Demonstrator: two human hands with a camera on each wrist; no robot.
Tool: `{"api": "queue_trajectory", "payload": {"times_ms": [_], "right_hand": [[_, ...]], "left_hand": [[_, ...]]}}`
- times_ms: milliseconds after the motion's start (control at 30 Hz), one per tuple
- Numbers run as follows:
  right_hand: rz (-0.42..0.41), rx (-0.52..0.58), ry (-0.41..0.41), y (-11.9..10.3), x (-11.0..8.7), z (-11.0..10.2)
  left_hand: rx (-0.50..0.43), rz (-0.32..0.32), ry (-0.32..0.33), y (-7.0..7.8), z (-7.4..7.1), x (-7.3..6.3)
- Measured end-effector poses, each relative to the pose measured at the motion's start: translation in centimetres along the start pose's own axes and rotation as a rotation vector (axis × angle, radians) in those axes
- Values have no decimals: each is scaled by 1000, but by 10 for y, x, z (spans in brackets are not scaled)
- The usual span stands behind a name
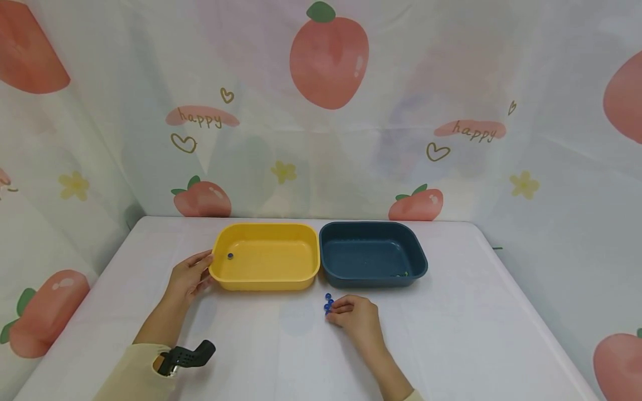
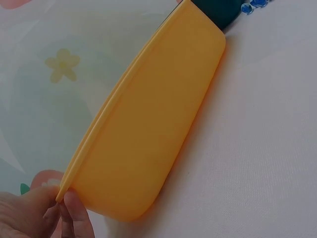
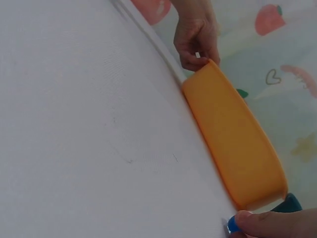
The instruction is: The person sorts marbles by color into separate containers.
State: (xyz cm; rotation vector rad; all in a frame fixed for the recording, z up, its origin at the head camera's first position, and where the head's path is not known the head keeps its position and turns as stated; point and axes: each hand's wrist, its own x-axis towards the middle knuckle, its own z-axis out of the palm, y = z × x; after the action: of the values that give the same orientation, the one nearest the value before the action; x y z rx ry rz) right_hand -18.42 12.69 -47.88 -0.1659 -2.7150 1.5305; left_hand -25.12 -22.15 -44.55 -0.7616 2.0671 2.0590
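My left hand [image 1: 189, 277] pinches the rim of a yellow plastic bin [image 1: 266, 285] at its left end, thumb on top and fingers below; the left wrist view shows this grip up close. One blue marble [image 1: 230, 256] lies inside that bin. In front of the bins, several blue glass marbles [image 1: 328, 297] sit close together on the white tabletop. My right hand [image 1: 358, 318] is at this cluster, thumb and fingers bent together. In the right wrist view its thumb presses against a blue marble [image 3: 233, 224]; the fingers behind are mostly hidden.
A dark blue bin [image 1: 373, 281] stands against the yellow bin's right side, with a few small greenish, glassy pieces [image 1: 401, 274] in its front right corner. Behind the white table [image 1: 271, 356] hangs a printed curtain [image 1: 261, 72].
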Motion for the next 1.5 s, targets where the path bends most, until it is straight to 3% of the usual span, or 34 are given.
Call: {"api": "queue_trajectory", "payload": {"times_ms": [433,933,1267,1500], "right_hand": [[3,-2,1,1,0,-1],[78,100,-119,2,4,-9],[163,348,-236,-1,4,-13],[177,424,-258,-3,4,-15]], "left_hand": [[10,-1,6,0,0,0],[23,-8,8,1,0,1],[4,2,-1,1,0,2],[-26,15,-24,0,-3,4]]}}
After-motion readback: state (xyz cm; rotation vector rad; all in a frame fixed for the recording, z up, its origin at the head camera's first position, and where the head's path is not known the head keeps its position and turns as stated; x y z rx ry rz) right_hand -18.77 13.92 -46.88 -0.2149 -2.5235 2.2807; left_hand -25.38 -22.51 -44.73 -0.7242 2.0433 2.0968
